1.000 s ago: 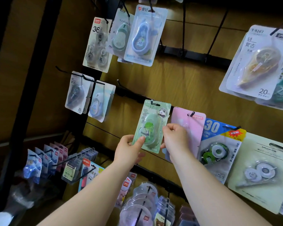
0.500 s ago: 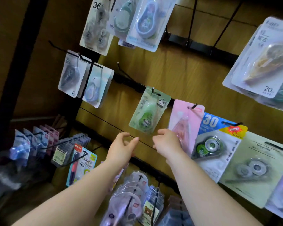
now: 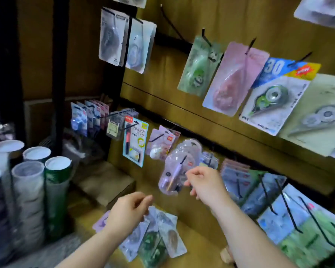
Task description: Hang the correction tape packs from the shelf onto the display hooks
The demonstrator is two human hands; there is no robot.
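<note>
The left hand (image 3: 130, 211), loosely curled and empty, hovers over the correction tape packs (image 3: 159, 236) piled on the shelf (image 3: 193, 219), covering their upper-left edge. The right hand (image 3: 206, 185), likewise loosely curled, hangs higher. Blur hides whether it touches the clear blister pack (image 3: 172, 171).

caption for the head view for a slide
Left hand over loose correction tape packs on the shelf, right hand beside it, both empty; green panda pack hangs above.
</note>
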